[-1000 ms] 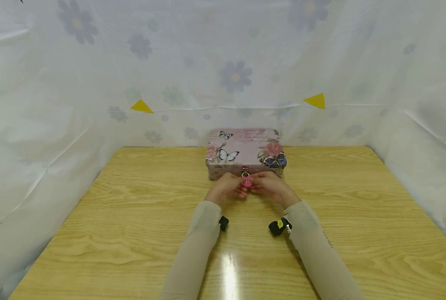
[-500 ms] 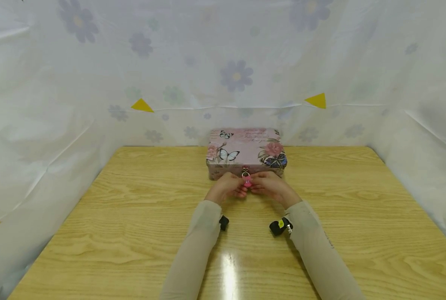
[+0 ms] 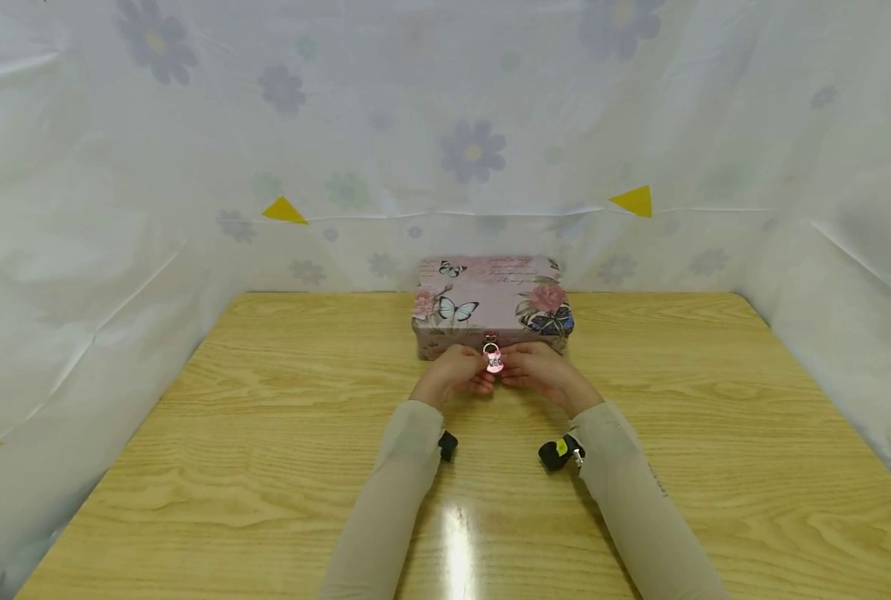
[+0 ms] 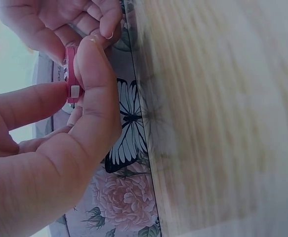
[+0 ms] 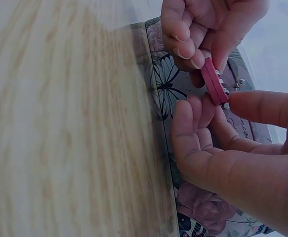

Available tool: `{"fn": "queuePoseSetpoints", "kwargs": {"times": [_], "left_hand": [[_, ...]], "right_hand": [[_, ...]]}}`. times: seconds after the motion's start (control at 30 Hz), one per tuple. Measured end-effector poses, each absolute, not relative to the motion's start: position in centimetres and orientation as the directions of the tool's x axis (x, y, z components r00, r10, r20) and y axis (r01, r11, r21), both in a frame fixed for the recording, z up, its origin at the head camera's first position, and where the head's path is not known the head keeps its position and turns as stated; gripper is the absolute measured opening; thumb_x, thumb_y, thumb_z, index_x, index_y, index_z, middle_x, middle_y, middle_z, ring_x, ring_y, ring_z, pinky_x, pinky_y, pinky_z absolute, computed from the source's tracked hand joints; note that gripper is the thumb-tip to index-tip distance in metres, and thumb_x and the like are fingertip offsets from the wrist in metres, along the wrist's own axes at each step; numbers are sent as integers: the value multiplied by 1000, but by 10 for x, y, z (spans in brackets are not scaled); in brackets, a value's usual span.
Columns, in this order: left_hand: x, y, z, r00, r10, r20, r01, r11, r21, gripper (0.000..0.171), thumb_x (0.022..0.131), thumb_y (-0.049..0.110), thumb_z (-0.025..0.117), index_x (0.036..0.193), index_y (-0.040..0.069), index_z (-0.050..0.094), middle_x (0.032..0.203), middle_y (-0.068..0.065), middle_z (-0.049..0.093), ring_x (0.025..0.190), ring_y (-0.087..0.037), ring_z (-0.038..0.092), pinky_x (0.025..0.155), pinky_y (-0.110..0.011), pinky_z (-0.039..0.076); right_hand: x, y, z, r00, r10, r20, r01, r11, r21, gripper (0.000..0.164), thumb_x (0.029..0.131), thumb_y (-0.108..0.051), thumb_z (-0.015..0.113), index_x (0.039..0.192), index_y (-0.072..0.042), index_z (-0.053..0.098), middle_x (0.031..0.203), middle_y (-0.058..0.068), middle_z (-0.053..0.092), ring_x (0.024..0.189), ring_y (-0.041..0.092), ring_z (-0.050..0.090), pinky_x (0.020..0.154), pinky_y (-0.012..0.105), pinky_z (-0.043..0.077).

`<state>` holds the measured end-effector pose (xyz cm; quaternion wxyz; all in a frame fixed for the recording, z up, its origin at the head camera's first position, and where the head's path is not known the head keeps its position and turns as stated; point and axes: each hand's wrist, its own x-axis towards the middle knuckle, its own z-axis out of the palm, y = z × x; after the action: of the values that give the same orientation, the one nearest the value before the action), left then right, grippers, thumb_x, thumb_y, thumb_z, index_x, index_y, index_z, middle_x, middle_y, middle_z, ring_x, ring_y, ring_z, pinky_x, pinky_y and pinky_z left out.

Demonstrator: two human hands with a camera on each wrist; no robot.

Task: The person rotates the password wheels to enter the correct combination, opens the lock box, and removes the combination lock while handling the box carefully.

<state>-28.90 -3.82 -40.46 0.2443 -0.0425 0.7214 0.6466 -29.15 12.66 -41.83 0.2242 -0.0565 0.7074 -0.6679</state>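
Observation:
A closed pink tin box (image 3: 483, 287) with butterflies and roses stands at the back of the table. From the clasp on its front hangs a small pink combination padlock (image 3: 493, 362), its shackle ring through the clasp. My left hand (image 3: 451, 372) pinches the padlock's left side between thumb and curled fingers. Opposite it, my right hand (image 3: 546, 373) has its thumb at the number dials and its fingers bent behind the lock. Seen from the right wrist, the padlock (image 5: 214, 81) shows its dials along one face. In the left wrist view, the padlock (image 4: 71, 74) appears edge-on.
The wood-grain table (image 3: 265, 467) reaches toward me, with a bright glare patch at its front. A white flowered curtain (image 3: 385, 108) rises right behind the box and along both sides. Black straps (image 3: 558, 452) circle both wrists.
The padlock's face has tipped slightly upward and now catches bright light, its dials looking whiter than before. Both hands stay almost in place around it, and the box has not moved.

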Motion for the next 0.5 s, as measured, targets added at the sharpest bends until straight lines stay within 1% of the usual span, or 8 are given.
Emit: {"fn": "queuePoseSetpoints", "kwargs": {"times": [0.13,0.27,0.37,0.5], "left_hand": [[-288,-38,-405,-875,256,-412,-382,159,910,24,101,2,43,112,-15,54,73,-11,56,61,-18,58,78,-37,58],[-288,-38,-404,-874,260,-410,-381,156,911,25,101,2,43,113,-16,55,74,-12,56,61,-18,58,76,-37,58],[-288,-38,-404,-874,267,-407,-377,157,913,23,101,2,43,108,-15,56,74,-12,56,61,-17,58,74,-35,58],[-289,-37,-404,-873,272,-404,-373,161,914,18,100,1,42,99,-10,56,75,-12,57,61,-17,59,73,-34,59]], "right_hand": [[-293,127,-420,-897,-370,-242,219,103,-970,39,100,-5,44,129,21,41,93,3,61,83,11,60,91,33,52],[-293,126,-420,-898,-371,-235,214,98,-972,39,100,-5,45,128,21,41,93,3,61,82,10,61,93,36,52],[-293,126,-420,-898,-380,-223,203,94,-975,39,99,-5,46,127,22,42,93,3,62,82,10,61,93,35,52],[-293,125,-421,-896,-390,-209,190,87,-978,39,98,-4,46,127,23,42,97,5,63,84,9,62,91,32,52]]}}
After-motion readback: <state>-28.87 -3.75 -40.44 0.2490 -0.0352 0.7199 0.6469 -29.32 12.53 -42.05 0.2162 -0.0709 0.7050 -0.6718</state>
